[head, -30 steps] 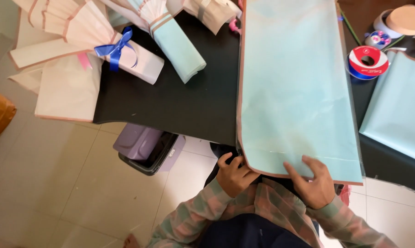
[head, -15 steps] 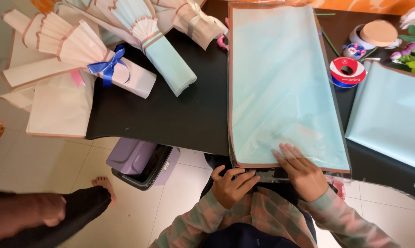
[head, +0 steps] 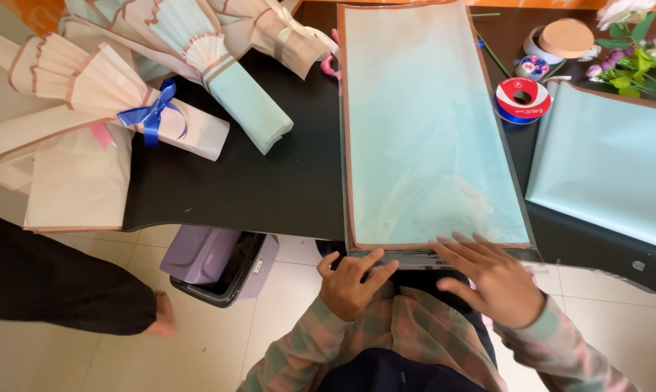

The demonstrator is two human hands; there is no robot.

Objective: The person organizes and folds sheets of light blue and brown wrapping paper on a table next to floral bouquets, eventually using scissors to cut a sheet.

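a black counter (head: 270,189) stands over a pale tiled floor (head: 74,356), seen from above. the task's thing, a long pale blue wrapping sheet (head: 426,131) with a brown border, lies flat and lengthwise on the counter, its near edge at the counter's front lip just before the person. the left hand (head: 351,284) rests at that near edge, fingers loosely curled, thumb and forefinger touching the clear margin; whether it pinches the edge cannot be told. the right hand (head: 491,276) lies open and spread, fingers flat on the sheet's near right corner, holding nothing.

judged from the layout, work on this sheet is at its start: it is spread and lined up but bears no fold or pleat, whereas finished pieces lie to the left, namely a pink fan-pleated wrap (head: 88,94) tied with a blue ribbon bow (head: 152,115), a blue fan-pleated wrap (head: 219,80) and a cream one (head: 277,33). a second blue sheet (head: 611,167) waits flat at the right. near it are a red tape roll (head: 522,98), a round cork-lidded tin (head: 564,38) and artificial flowers (head: 636,54). a lilac bin (head: 215,265) stands under the counter; another person's dark trouser leg and bare foot (head: 157,319) show at the left.
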